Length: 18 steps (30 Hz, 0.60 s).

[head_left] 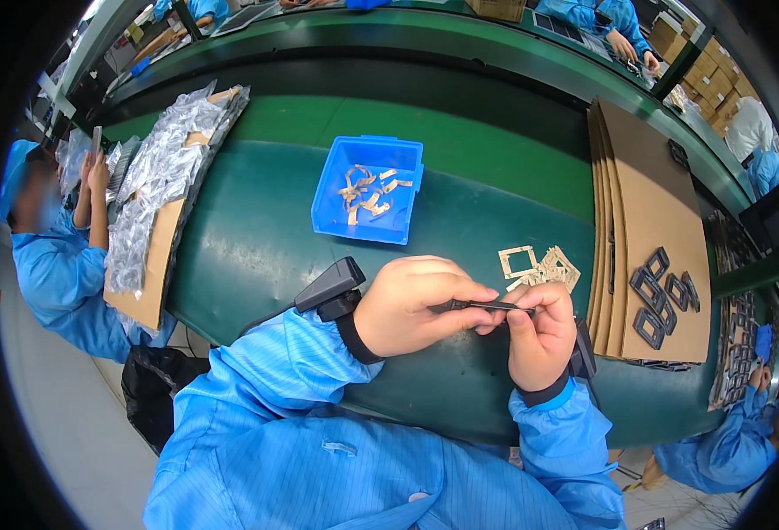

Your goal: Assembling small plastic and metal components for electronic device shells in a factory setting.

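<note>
Both of my hands are closed on one thin black frame-like piece (pixel 485 306), seen almost edge-on above the green table. My left hand (pixel 416 305) pinches its left end between thumb and fingers. At the other end, my right hand (pixel 544 340) grips it with thumb and fingertips. Just beyond the right hand lies a small pile of cream-coloured flat frames (pixel 553 268), one apart from the rest. A blue bin (pixel 365 230) stands farther off, with curled tan strips (pixel 370 193) inside. What is on the black piece's underside is hidden.
Stacked cardboard sheets (pixel 619 221) at right carry several black frames (pixel 650 300). To the left, clear plastic bags (pixel 164 168) cover a cardboard sheet (pixel 162 256). A raised green ledge (pixel 319 71) runs along the back. Co-workers in blue sit on both sides and opposite.
</note>
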Each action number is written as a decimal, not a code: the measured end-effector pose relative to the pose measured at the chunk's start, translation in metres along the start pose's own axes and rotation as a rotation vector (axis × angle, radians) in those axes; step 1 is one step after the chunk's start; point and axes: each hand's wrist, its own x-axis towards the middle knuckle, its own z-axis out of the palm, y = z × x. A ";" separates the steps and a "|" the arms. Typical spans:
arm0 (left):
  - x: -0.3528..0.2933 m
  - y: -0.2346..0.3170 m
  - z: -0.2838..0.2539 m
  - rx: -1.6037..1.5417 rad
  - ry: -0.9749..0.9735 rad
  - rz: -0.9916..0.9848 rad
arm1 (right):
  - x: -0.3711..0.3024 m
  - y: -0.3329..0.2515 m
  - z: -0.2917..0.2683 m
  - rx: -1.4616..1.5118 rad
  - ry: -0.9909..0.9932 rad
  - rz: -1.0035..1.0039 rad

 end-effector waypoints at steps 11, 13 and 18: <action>-0.001 0.003 -0.003 -0.186 -0.071 0.080 | -0.007 -0.009 0.000 -0.094 0.017 -0.157; -0.002 0.003 -0.001 -0.241 -0.096 0.092 | -0.008 -0.009 0.000 -0.097 0.019 -0.164; -0.007 0.007 0.009 -0.135 -0.080 0.149 | -0.007 -0.008 0.008 -0.034 0.091 -0.158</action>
